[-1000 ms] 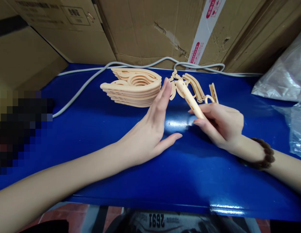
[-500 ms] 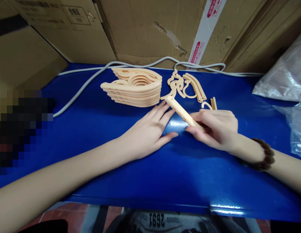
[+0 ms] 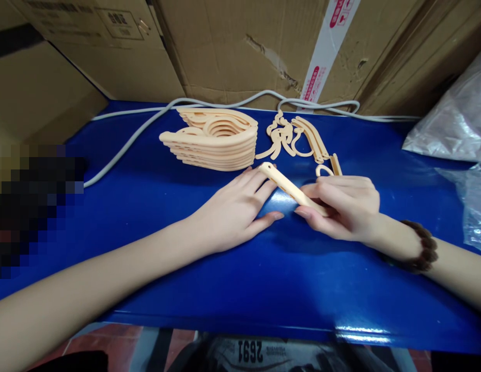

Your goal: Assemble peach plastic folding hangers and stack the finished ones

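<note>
My right hand (image 3: 343, 206) is closed round a cream plastic hanger (image 3: 289, 187), whose long arm points up and left; its hook and a second arm show beyond my knuckles. My left hand (image 3: 240, 209) lies palm down on the blue table (image 3: 240, 289), thumb apart, its fingertips beside the far end of that hanger arm. Just beyond my left fingers sits a stack of folded cream hangers (image 3: 213, 142). To the right of the stack are loose hook pieces (image 3: 281, 135) and curved arm pieces (image 3: 312, 138).
Cardboard boxes (image 3: 240, 46) stand along the back. A white cable (image 3: 137, 135) runs in front of them and down the left. Clear plastic bags (image 3: 453, 113) lie at the right. A pixelated dark area covers the left edge.
The hanger in my right hand has turned slightly, its far end lower and a little further left, its hook and other arm shifted left. My left hand has barely moved.
</note>
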The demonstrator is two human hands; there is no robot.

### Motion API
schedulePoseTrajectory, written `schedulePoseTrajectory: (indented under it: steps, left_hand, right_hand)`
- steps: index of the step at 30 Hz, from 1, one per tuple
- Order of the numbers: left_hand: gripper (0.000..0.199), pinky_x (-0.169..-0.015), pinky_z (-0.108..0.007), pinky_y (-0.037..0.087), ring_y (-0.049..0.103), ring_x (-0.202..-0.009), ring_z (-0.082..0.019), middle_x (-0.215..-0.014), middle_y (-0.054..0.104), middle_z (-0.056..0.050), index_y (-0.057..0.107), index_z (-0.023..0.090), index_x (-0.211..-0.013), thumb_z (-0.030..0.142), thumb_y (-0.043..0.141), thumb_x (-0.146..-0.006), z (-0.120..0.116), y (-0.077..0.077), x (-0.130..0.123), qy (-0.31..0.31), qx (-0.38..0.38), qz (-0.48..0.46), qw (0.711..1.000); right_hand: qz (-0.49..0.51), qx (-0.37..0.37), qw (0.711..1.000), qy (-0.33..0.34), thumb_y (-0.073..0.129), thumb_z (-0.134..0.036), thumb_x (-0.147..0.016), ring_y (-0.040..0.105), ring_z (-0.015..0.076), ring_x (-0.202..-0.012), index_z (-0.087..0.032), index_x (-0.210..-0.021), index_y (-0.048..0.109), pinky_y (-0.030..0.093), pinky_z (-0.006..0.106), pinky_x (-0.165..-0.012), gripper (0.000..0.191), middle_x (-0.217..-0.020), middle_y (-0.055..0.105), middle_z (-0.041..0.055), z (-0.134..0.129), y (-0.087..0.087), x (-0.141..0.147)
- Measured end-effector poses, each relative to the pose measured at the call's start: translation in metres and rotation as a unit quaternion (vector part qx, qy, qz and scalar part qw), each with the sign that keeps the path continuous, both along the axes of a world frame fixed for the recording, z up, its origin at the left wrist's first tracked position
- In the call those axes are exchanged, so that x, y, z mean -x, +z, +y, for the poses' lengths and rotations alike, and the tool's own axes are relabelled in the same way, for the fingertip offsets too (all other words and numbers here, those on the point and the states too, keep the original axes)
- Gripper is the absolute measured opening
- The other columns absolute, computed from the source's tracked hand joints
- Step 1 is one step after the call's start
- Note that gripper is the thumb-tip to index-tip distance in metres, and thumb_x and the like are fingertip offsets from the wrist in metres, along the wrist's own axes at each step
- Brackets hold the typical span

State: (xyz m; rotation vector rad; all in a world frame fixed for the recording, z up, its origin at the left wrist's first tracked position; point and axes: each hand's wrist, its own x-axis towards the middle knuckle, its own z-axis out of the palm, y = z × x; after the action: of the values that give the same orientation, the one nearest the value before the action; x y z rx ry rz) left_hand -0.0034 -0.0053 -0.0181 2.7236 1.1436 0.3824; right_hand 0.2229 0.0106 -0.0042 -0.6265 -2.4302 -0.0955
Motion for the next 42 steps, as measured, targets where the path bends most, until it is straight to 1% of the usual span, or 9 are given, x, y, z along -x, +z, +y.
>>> schedulePoseTrajectory:
  steps: [4,7,12,17,22,28,33,38,42]
  left_hand:
    - [0.073,-0.122,-0.045,0.021,0.022,-0.148,-0.029,-0.158,0.028,-0.016,0.033,0.01,-0.149,0.058,0.046,-0.095,0.003,0.003,-0.001,-0.089,0.009,0.0,0.996]
    - [0.073,-0.122,-0.044,0.02,0.022,-0.149,-0.028,-0.158,0.03,-0.014,0.035,0.013,-0.148,0.062,0.044,-0.094,0.004,0.005,-0.001,-0.121,0.027,0.008,0.992]
    - [0.071,-0.121,-0.045,0.019,0.025,-0.147,-0.029,-0.156,0.033,-0.017,0.037,0.012,-0.147,0.061,0.04,-0.096,0.005,0.004,-0.002,-0.102,0.014,0.012,0.995]
    - [0.074,-0.121,-0.05,0.018,0.012,-0.15,-0.033,-0.161,0.016,-0.02,0.034,0.01,-0.15,0.06,0.043,-0.095,0.015,-0.003,-0.004,-0.035,-0.014,-0.015,0.999]
    - [0.073,-0.121,-0.048,0.021,0.018,-0.149,-0.03,-0.157,0.026,-0.021,0.035,0.008,-0.148,0.059,0.039,-0.097,0.02,-0.006,-0.003,-0.03,0.014,-0.006,0.999]
    - [0.08,-0.121,-0.048,0.023,0.013,-0.15,-0.034,-0.162,0.007,-0.019,0.03,0.01,-0.151,0.06,0.05,-0.092,0.021,-0.003,-0.009,0.002,0.013,-0.025,1.0]
    - [0.083,-0.121,-0.048,0.021,0.017,-0.149,-0.035,-0.158,0.021,-0.025,0.034,0.001,-0.148,0.061,0.047,-0.093,0.02,0.0,-0.02,0.048,0.015,0.038,0.998]
    - [0.078,-0.12,-0.048,0.024,0.023,-0.147,-0.036,-0.156,0.026,-0.026,0.037,-0.002,-0.145,0.056,0.047,-0.094,0.02,0.003,-0.023,0.034,0.002,0.069,0.997]
    - [0.073,-0.118,-0.048,0.029,0.03,-0.144,-0.036,-0.151,0.037,-0.025,0.041,-0.003,-0.142,0.054,0.042,-0.097,0.019,0.001,-0.022,0.015,-0.053,0.067,0.996]
  right_hand:
    - [0.004,-0.005,1.0,0.012,0.055,-0.033,-0.093,0.041,0.0095,-0.046,-0.019,-0.076,0.057,0.033,0.024,-0.047,0.023,-0.053,0.046,-0.0043,0.0,0.0,0.0]
    - [0.008,-0.008,1.0,0.015,0.057,-0.031,-0.092,0.04,0.0097,-0.046,-0.019,-0.075,0.056,0.032,0.024,-0.047,0.021,-0.053,0.045,-0.0044,0.001,-0.001,-0.001]
    - [0.014,-0.014,1.0,0.014,0.056,-0.031,-0.092,0.04,0.0094,-0.046,-0.019,-0.076,0.056,0.032,0.024,-0.047,0.021,-0.053,0.045,-0.0048,0.001,-0.001,-0.001]
    - [0.018,-0.012,1.0,0.016,0.056,-0.031,-0.092,0.04,0.009,-0.046,-0.018,-0.078,0.058,0.032,0.024,-0.046,0.019,-0.054,0.048,-0.0045,0.0,0.0,0.0]
    - [0.013,-0.01,1.0,0.012,0.055,-0.032,-0.093,0.042,0.0091,-0.046,-0.018,-0.08,0.059,0.033,0.024,-0.047,0.019,-0.053,0.049,-0.0045,0.0,0.0,0.0]
    - [0.002,-0.023,1.0,0.009,0.051,-0.034,-0.095,0.042,0.0096,-0.044,-0.019,-0.078,0.059,0.032,0.025,-0.046,0.023,-0.051,0.048,-0.0045,-0.001,0.002,0.001]
    - [0.0,-0.032,0.999,0.013,0.052,-0.033,-0.094,0.041,0.01,-0.044,-0.018,-0.079,0.06,0.031,0.025,-0.046,0.023,-0.051,0.046,-0.0043,-0.001,0.003,0.0]
    - [-0.001,-0.032,0.999,0.012,0.05,-0.034,-0.095,0.044,0.01,-0.047,-0.019,-0.08,0.06,0.035,0.024,-0.048,0.023,-0.053,0.05,-0.0035,0.0,0.001,-0.001]
    - [0.001,-0.041,0.999,0.015,0.051,-0.034,-0.094,0.045,0.0102,-0.046,-0.019,-0.081,0.06,0.035,0.025,-0.048,0.022,-0.053,0.051,-0.0036,0.0,0.0,-0.001]
